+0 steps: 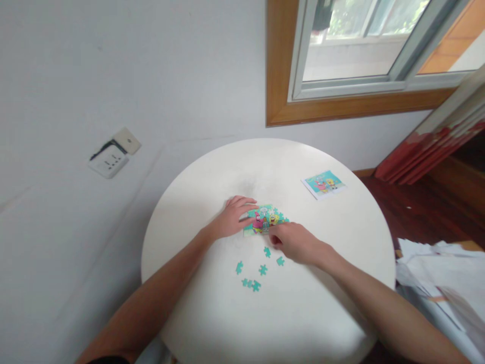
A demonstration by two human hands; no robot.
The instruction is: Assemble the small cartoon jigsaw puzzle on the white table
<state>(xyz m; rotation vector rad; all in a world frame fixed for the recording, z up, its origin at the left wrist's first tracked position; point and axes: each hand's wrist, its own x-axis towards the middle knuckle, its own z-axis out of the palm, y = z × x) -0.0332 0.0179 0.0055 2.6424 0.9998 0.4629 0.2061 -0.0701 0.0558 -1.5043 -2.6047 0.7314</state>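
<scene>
A partly joined jigsaw puzzle (261,220) with cartoon figures on a teal ground lies flat on the round white table (204,313). My left hand (235,216) rests at its left edge, fingers stretched over the pieces. At the puzzle's lower right edge is my right hand (291,240), its fingers curled together; whether a piece is between them is hidden. Several loose teal puzzle pieces lie nearer to me, among them one piece (262,270) in the middle, one (280,261) below my right hand and one (239,267) to the left.
A picture card (324,184) with similar cartoon figures lies at the table's back right. A wall with a socket (109,161) stands behind and to the left. At the right are a window (352,50), a red and white curtain (428,136) and a heap of papers (443,273).
</scene>
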